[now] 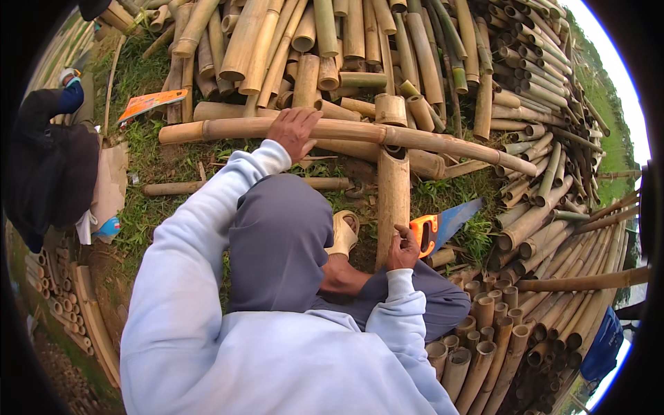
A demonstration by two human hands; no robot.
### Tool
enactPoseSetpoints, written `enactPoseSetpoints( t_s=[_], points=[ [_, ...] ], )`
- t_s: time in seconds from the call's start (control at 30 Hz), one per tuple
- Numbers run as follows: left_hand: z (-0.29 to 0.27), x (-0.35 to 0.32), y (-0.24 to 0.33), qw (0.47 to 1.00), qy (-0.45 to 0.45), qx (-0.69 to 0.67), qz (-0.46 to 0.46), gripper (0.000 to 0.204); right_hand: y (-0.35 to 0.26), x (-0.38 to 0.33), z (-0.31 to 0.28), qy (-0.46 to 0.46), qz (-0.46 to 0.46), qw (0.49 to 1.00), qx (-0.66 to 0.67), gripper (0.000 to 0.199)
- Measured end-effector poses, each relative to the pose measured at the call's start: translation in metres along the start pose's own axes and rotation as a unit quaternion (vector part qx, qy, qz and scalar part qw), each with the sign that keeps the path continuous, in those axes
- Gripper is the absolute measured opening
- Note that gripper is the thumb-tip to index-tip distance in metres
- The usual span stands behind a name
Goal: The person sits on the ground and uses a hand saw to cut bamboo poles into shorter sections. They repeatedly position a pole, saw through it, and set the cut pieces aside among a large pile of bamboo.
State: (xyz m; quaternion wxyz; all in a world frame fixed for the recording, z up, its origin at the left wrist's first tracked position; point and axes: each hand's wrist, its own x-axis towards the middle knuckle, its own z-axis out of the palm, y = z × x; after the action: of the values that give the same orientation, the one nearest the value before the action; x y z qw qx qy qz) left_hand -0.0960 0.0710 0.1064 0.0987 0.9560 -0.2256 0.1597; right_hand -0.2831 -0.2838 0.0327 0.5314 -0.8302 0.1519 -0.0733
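Observation:
A long bamboo pole lies crosswise in front of me, over a notched upright bamboo post. My left hand is laid over the pole left of the post, fingers wrapped on its top. Close to the post, above my bent leg, my right hand has its fingers curled in; what they hold, if anything, is too small to make out. Just right of that hand is a handsaw with an orange handle and blue blade. The handle's opening shows with no fingers through it.
Cut bamboo pieces are heaped ahead, and stacked bamboo tubes crowd the right side. A thinner bamboo stick lies on the grass. At left are an orange saw sleeve and another person in dark clothes.

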Motion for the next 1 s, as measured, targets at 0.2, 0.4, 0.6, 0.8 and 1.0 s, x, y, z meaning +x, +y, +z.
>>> enactPoseSetpoints(
  t_s=[0.2, 0.4, 0.6, 0.8, 1.0],
  points=[
    [0.048, 0.040, 0.011, 0.985, -0.101, 0.134, 0.029, 0.066, 0.006, -0.002, -0.007, 0.006, 0.014, 0.999, 0.045, 0.017],
    [0.068, 0.045, -0.014, 0.984, -0.100, 0.146, 0.012, 0.059, -0.001, -0.001, 0.008, -0.019, 0.006, 0.999, 0.046, 0.018],
    [0.012, 0.097, -0.021, 0.955, -0.295, 0.001, 0.036, 0.063, 0.001, 0.000, 0.008, -0.034, 0.008, 0.997, 0.069, 0.019],
    [0.014, 0.081, -0.028, 0.950, -0.311, 0.016, -0.002, 0.068, -0.012, 0.005, 0.013, 0.020, -0.013, 1.000, -0.002, 0.021],
    [0.036, 0.055, 0.014, 0.976, -0.205, 0.073, 0.028, 0.072, -0.022, -0.005, 0.004, 0.012, 0.037, 0.999, -0.003, 0.021]
  ],
)
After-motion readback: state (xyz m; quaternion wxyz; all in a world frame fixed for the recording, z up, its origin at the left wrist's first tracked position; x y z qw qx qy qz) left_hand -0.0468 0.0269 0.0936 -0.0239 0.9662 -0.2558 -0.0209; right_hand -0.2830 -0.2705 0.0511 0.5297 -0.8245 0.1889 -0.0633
